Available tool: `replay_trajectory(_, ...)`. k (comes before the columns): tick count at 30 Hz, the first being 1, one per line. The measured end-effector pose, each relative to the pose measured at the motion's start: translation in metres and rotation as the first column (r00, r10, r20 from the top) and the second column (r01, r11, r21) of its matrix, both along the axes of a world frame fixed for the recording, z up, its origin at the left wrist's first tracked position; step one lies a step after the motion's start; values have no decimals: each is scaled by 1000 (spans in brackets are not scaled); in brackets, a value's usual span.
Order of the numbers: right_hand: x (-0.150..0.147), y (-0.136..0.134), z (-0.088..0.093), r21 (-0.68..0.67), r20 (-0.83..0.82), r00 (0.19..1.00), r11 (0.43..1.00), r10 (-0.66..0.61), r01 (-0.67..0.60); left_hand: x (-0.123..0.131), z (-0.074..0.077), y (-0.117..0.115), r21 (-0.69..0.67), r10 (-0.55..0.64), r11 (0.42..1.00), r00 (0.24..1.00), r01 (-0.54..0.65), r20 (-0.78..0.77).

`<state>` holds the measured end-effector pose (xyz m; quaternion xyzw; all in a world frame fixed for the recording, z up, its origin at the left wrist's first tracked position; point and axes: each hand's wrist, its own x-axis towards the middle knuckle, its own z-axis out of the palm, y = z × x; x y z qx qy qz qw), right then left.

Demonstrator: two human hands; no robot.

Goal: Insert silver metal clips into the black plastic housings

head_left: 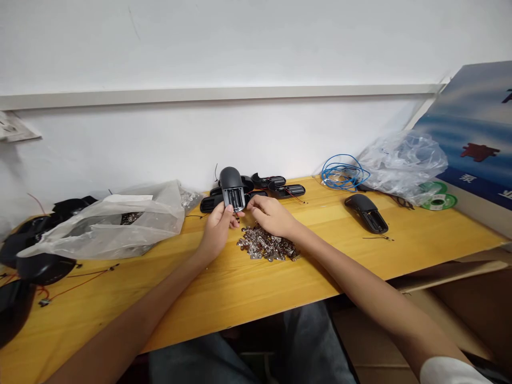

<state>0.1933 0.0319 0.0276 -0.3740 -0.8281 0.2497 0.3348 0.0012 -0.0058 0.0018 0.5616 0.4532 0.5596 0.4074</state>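
Observation:
My left hand (pixel 219 226) grips a black plastic housing (pixel 231 180) by its lower end, holding it upright with its open battery compartment facing me. Close to the housing's lower right corner, my right hand (pixel 270 213) has thumb and fingers pinched together; whatever lies between them is too small to make out. Just below that hand, a pile of small shiny metal pieces (pixel 268 248) lies on the table. Several similar black housings (pixel 288 190) with thin wires rest behind my hands.
A translucent plastic bag (pixel 160 224) lies at left, beside more black housings (pixel 46 269) with red and black wires. On the right are another black housing (pixel 368 213), a blue wire coil (pixel 344 173), a clear bag (pixel 404 160) and green spools (pixel 439 201). A white wall (pixel 160 138) closes the back.

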Motion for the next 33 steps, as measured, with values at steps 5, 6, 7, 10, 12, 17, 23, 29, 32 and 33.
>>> replay_trajectory(5,-3,-6,2,6,66,998,1000,-23,23,3,0,-4,38,-70,997,995,73,-73)
replay_trajectory(6,-3,-6,2,6,71,997,1000,-26,26,3,0,-4,45,-74,996,994,78,-83)
replay_trajectory(7,-4,-7,2,10,73,997,1000,-31,30,3,0,-5,52,-76,995,993,81,-94)
replay_trajectory(10,-4,-7,2,9,67,997,999,-38,37,4,0,-6,64,-79,994,989,87,-126)
replay_trajectory(12,-4,-6,1,3,61,997,999,-40,40,3,0,-6,69,-78,994,986,89,-151)
replay_trajectory(17,-4,-7,1,-2,60,997,999,-50,51,2,-3,-8,72,-65,994,976,81,-208)
replay_trajectory(23,-3,-8,2,-10,55,997,998,-54,55,2,-3,-9,72,-57,995,974,74,-219)
replay_trajectory(29,-4,-9,2,-30,38,998,998,-45,46,3,-2,-9,73,-51,995,977,68,-208)
replay_trajectory(32,-4,-7,0,-41,-6,999,999,-37,36,3,-2,-9,72,-52,995,979,68,-199)
replay_trajectory(33,-3,-6,-1,-52,-27,999,998,-28,27,3,-2,-9,70,-53,995,979,69,-199)
